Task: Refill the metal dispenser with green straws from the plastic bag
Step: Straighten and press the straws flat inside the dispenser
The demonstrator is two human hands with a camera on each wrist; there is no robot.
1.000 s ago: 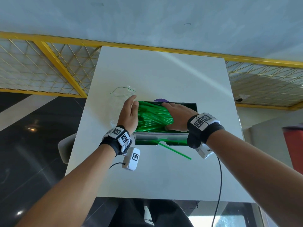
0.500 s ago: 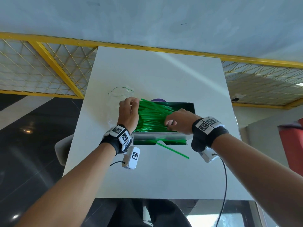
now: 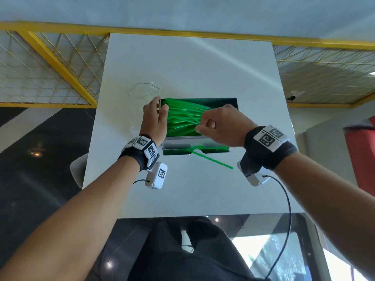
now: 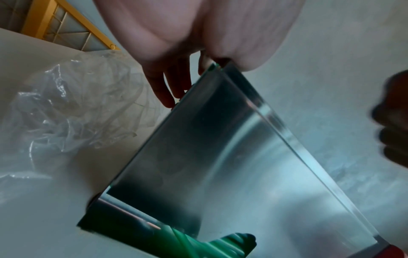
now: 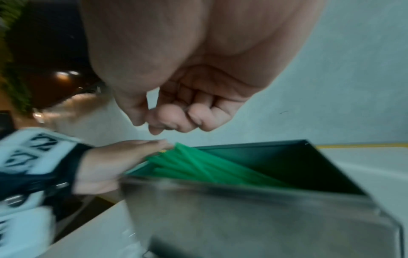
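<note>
The metal dispenser (image 3: 182,141) stands open-topped in the middle of the white table, holding a heap of green straws (image 3: 182,116) that slope up to the left. My left hand (image 3: 155,118) stands flat at the box's left end. Its fingers (image 4: 165,90) run straight down the outside wall, and the thumb reaches over the rim by the straw ends (image 5: 194,165). My right hand (image 3: 213,123) hovers above the right half of the box with its fingers (image 5: 176,118) curled in and nothing between them. One straw (image 3: 213,161) pokes out of the front slot onto the table.
The clear plastic bag (image 3: 142,92) lies crumpled and empty-looking just left of the dispenser (image 4: 220,157). The table (image 3: 192,57) ends at a yellow mesh railing (image 3: 60,63) behind. A cable hangs from the right wrist camera over the table's near edge.
My right hand lay flat on the straws, then lifted and curled into a fist above them. My left hand stayed at the left end, its fingers curling briefly and straightening again.
</note>
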